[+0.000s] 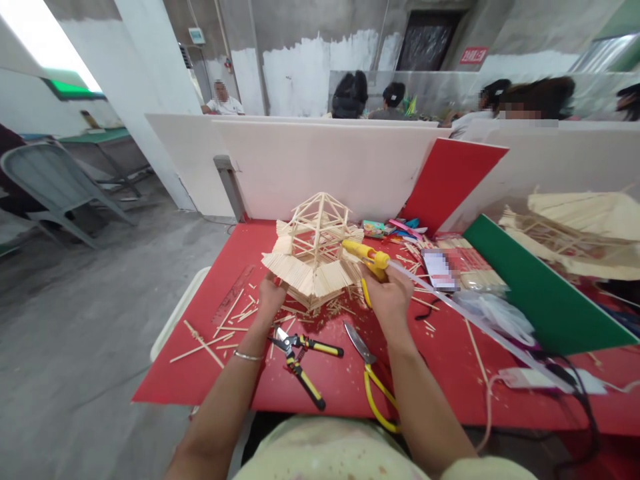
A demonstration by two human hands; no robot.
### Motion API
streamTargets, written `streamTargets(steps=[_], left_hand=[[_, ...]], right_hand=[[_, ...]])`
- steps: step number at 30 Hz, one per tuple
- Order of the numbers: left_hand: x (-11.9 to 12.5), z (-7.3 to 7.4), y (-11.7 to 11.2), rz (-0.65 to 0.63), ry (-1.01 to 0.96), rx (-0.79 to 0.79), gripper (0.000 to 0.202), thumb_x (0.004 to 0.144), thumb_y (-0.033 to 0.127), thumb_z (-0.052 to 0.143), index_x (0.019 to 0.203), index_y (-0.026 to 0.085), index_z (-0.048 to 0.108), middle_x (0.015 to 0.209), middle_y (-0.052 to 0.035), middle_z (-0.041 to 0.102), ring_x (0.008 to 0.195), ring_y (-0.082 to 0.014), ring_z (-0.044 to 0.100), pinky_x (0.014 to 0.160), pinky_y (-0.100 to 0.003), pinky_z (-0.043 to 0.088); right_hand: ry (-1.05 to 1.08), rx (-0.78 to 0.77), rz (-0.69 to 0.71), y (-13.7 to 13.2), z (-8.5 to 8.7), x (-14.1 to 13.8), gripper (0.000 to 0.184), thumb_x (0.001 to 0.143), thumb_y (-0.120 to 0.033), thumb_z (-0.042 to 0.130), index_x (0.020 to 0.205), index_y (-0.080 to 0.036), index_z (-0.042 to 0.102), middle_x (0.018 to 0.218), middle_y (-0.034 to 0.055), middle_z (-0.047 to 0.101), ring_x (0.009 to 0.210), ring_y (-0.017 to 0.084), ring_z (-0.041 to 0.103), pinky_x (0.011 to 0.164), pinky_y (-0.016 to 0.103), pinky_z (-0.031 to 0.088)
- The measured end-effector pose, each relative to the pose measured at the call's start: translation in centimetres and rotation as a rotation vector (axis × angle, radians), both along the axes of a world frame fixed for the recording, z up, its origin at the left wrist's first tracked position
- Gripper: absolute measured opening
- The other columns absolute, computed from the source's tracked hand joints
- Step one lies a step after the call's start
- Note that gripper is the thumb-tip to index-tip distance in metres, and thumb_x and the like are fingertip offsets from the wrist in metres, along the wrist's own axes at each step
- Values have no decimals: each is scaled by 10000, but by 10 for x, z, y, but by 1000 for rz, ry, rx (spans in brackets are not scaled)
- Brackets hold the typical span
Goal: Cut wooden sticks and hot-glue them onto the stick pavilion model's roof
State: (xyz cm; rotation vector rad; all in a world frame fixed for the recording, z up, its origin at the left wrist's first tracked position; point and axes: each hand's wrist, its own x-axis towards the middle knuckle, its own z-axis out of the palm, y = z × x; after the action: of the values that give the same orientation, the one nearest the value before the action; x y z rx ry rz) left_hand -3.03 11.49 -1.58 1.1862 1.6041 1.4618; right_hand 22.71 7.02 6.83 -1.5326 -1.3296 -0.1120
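A wooden stick model, with an open frame on top and flared slatted eaves below, stands on the red table. My left hand grips its lower left edge, the fingertips partly hidden under the slats. In my right hand is a yellow glue gun, its nozzle pointing left at the model's right side. A long clear glue stick trails from the gun's back end. Nearer to me lie pruning shears with black and yellow handles and scissors with yellow handles.
Loose sticks and offcuts are scattered around the model. At right are a phone, packed sticks, a plastic bag, a green board and a white power strip. White partitions border the back; people sit beyond.
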Motion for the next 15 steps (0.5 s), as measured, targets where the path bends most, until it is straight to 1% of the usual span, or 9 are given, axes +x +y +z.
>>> streamTargets(steps=[2, 4, 8, 12, 15], left_hand=[[-3, -3, -4, 9, 17, 2, 328, 641, 109, 711, 963, 174, 717, 1031, -145, 747, 1038, -358, 670, 972, -505, 474], [-5, -6, -8, 1, 75, -9, 339, 681, 141, 697, 1018, 178, 714, 1038, -135, 746, 1032, -341, 673, 963, -489, 479], [0, -9, -18, -37, 313, -32, 385, 759, 219, 665, 1143, 192, 669, 1088, -109, 733, 1042, -295, 667, 933, -434, 507], [13, -10, -32, -34, 438, 64, 389, 814, 250, 624, 1200, 206, 633, 1184, -108, 690, 1097, -277, 643, 948, -414, 504], [22, -11, -40, -4, 480, 115, 332, 831, 268, 612, 1155, 210, 649, 1205, -109, 665, 1115, -278, 624, 970, -426, 487]], right_hand=[[-23, 3, 5, 8, -1, 5, 349, 804, -506, 677, 803, -164, 747, 735, 65, 690, 681, 194, 585, 721, 326, 455], [-27, -8, 7, 17, -2, 9, 352, 790, -513, 687, 792, -166, 750, 718, 60, 688, 688, 200, 581, 724, 331, 450], [5, -23, 21, 27, -3, 18, 356, 783, -522, 683, 794, -171, 739, 749, 50, 685, 720, 196, 570, 741, 329, 444], [60, -5, -6, 21, 2, 25, 361, 766, -529, 701, 738, -170, 709, 715, 39, 648, 695, 180, 547, 728, 321, 450], [175, 76, 21, 14, 8, 23, 391, 765, -557, 696, 790, -167, 697, 769, 45, 638, 718, 185, 559, 698, 319, 467]])
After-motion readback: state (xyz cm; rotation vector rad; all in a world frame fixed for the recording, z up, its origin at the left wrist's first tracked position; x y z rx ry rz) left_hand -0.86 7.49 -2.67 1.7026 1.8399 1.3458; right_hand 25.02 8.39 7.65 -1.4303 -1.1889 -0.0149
